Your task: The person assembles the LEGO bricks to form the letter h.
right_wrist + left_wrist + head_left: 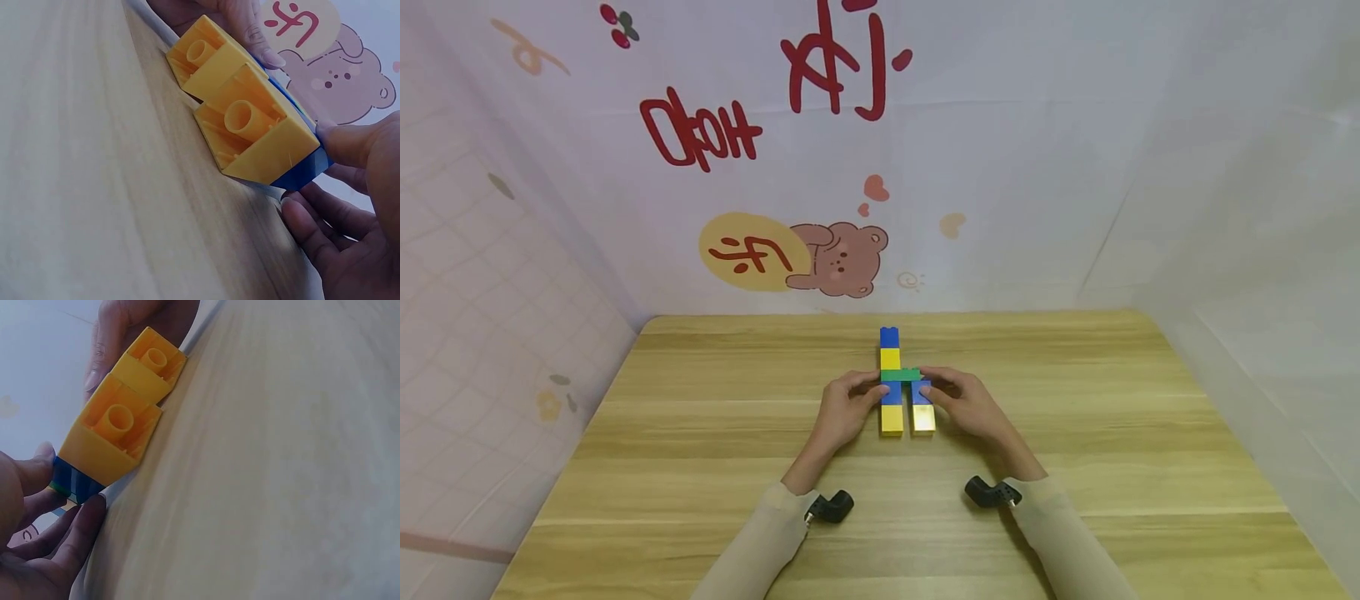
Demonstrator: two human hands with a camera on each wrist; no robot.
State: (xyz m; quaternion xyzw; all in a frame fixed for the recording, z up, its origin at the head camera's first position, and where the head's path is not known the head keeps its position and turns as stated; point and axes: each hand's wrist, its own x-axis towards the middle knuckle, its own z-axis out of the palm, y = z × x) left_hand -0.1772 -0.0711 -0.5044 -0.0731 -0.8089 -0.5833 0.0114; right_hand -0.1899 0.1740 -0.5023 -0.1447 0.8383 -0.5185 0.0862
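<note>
Between the two hands is a build of toy bricks, lying on its side at the table's middle. Its longer column has a blue top brick [889, 337], a yellow brick [890, 358], a green crosspiece [899, 375], then a blue and a yellow brick [892, 421]. From the crosspiece a shorter leg of blue and yellow bricks [923, 420] runs alongside. My left hand [842, 410] pinches the longer column at its lower blue brick, thumb on top. My right hand [972, 407] pinches the short leg's blue brick. Both wrist views show the hollow undersides of the yellow end bricks [103, 434] [262, 128].
A wood-grain table [700, 467] lies under the build. Behind it hangs a pale wall sheet [1030, 167] with a printed bear [850, 262] and red characters. Black camera mounts [833, 506] sit at both sleeved wrists.
</note>
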